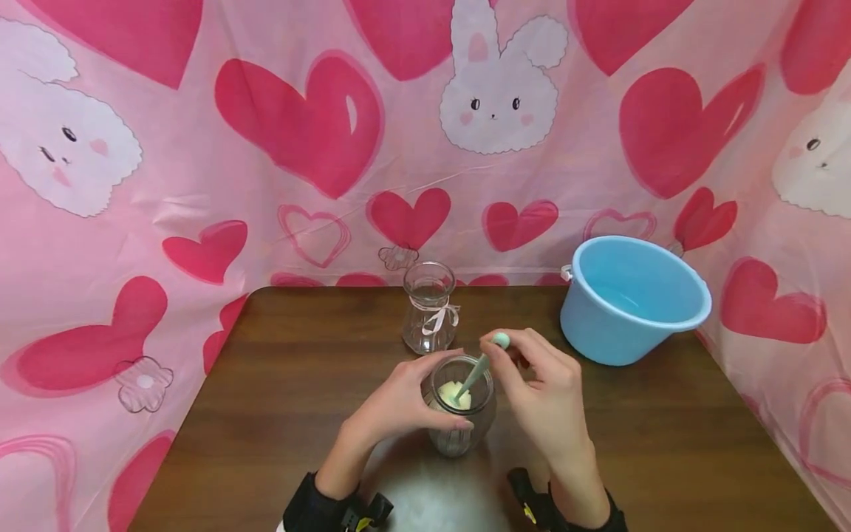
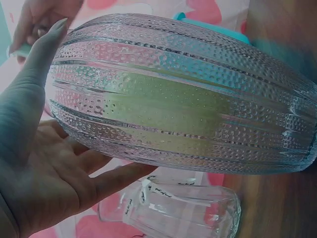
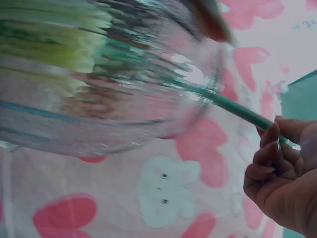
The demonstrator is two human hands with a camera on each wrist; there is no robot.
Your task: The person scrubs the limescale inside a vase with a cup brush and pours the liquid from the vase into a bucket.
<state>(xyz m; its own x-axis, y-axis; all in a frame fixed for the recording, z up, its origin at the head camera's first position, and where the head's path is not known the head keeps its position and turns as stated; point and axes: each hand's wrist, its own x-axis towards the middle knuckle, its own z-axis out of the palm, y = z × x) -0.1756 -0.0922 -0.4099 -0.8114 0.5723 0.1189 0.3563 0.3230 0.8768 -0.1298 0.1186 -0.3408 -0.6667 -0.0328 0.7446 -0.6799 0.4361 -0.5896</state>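
The left hand (image 1: 399, 406) wraps around the glass jar (image 1: 460, 406) at the table's (image 1: 299, 369) near middle while the right hand (image 1: 541, 391) pinches a green stick (image 1: 473, 378) scrubbing the yellow sponge (image 1: 455, 396) inside; next comes steady twisting.

- Head view: bright, even light; soft glare on the table (image 1: 425, 495) near the wrists; edges bow.
- Left wrist view: sharp, bluish cast on the jar (image 2: 188, 99).
- Right wrist view: jar (image 3: 99, 74) smeared by motion blur.
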